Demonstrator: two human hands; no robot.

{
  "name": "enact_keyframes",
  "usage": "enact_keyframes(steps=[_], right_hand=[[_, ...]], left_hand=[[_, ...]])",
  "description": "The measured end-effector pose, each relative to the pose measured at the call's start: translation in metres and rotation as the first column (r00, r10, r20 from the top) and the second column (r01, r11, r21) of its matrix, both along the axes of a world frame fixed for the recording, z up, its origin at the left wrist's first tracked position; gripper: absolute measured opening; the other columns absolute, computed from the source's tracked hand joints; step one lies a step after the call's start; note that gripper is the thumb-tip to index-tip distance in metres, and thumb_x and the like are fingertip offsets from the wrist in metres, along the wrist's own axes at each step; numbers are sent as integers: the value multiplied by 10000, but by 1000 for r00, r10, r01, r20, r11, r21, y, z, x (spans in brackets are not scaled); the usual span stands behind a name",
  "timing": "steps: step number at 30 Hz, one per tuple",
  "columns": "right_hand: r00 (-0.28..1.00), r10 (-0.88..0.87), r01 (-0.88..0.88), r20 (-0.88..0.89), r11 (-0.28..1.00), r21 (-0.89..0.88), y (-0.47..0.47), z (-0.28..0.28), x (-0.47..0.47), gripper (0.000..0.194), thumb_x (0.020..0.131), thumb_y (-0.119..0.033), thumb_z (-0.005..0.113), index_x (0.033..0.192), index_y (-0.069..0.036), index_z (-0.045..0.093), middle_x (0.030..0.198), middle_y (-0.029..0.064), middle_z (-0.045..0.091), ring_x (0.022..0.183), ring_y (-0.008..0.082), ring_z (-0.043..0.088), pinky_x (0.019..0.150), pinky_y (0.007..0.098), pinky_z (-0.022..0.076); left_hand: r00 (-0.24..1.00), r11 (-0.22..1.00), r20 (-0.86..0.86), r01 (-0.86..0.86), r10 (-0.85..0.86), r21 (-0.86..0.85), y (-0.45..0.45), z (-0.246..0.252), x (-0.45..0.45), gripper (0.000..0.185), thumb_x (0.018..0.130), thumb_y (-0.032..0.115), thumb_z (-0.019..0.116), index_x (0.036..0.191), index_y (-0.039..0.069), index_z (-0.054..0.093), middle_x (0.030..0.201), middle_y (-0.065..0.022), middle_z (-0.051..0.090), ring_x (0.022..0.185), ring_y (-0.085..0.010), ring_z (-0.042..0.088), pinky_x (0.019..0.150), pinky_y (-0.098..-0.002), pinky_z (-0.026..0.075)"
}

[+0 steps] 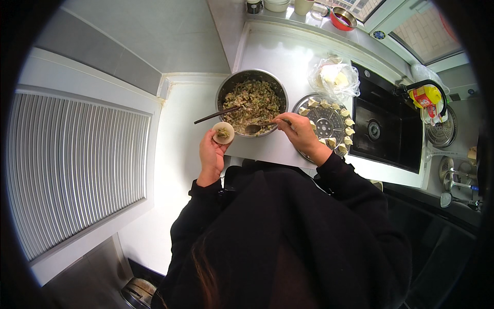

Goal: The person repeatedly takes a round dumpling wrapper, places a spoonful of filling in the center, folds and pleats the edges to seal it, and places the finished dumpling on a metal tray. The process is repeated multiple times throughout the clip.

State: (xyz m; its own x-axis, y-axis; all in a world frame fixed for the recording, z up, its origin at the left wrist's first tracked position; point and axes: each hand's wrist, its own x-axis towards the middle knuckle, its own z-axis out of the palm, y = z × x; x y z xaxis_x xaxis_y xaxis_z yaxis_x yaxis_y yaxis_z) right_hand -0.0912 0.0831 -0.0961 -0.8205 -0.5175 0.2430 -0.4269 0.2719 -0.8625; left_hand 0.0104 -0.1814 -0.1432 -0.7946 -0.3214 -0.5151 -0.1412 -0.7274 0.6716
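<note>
On the fingers of my left hand [213,152] lies a round dumpling wrapper [229,137], with a small mound of filling [222,133] in its middle. My right hand [299,131] grips the handle of a metal spoon [253,128], whose bowl is over the near edge of the filling in a large steel bowl [283,92]. Chopped green and pinkish filling [252,98] covers the bowl's inside. Dark chopsticks [214,116] rest in it, sticking out over the left rim. Folded dumplings [349,122] ring a perforated steel steamer tray [328,119], partly hidden under my right hand and wrist.
Behind the tray sits a clear plastic bag [349,87] with pale wrappers inside. A black sink [386,135] with a black faucet [432,82] is to the right. A red bowl [342,19] stands on the windowsill. Ladles [447,199] hang at far right.
</note>
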Motion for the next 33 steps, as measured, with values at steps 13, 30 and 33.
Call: enact_keyframes(steps=[13,30,33], right_hand=[[849,-217,357,481,907,-222,8,21,-6,209,1030,-174,571,1005,-15,703,711,28,674,661,58,601,615,217,480],[920,-35,36,-391,999,-3,-1,61,39,174,883,-10,693,1055,-9,664,787,117,642,685,274,622,601,350,511],[940,-156,143,-303,988,-65,5,49,35,151,908,-16,674,1058,-4,675,797,131,651,683,282,627,617,346,513]], left_hand=[[997,997,8,78,-78,8,5,11,-8,328,1020,211,470,1209,-48,539,1237,-178,643,1128,-319,656,975,-457,563],[976,973,16,220,-219,-69,38,28,-28,225,969,117,561,1178,43,594,1129,-72,658,1015,-185,655,896,-343,571],[978,977,18,208,-208,-40,34,23,-31,234,958,100,558,1184,43,584,1124,-74,653,1023,-195,654,897,-347,571]])
